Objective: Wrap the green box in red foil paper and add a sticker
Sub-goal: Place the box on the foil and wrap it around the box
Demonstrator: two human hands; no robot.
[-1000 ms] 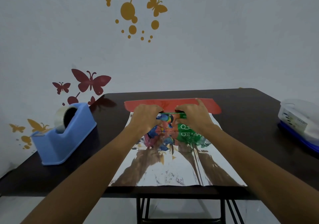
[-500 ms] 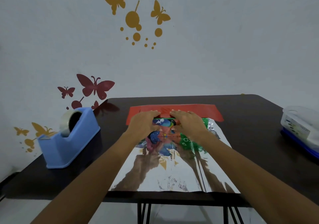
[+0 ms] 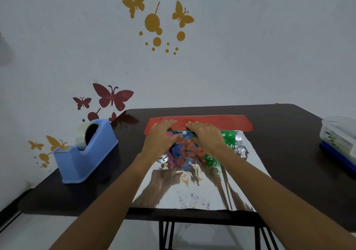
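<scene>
- Green box (image 3: 228,139) — lies flat at the far end of the foil sheet, long side across the table. Its green right end shows past the right hand; the printed top is multicoloured between the hands.
- Foil sheet (image 3: 192,194) — spread silver side up, from the table's near edge to the box. It mirrors both forearms.
- Red strip of foil (image 3: 227,121) — the sheet's coloured face, lying just beyond the box, touching its far side.
- Left hand (image 3: 159,138) — palm down on the left part of the box, fingers straight, tips reaching the red strip.
- Right hand (image 3: 207,136) — palm down on the box's middle, fingers straight. The two hands sit near each other, not touching.
- Blue tape dispenser (image 3: 86,159) — on the table's left side, well apart from the sheet, holding a tape roll (image 3: 83,137).
- Plastic container (image 3: 339,140) — at the right edge of the dark table (image 3: 289,134).
- Butterfly decals (image 3: 112,97) — on the wall behind.
</scene>
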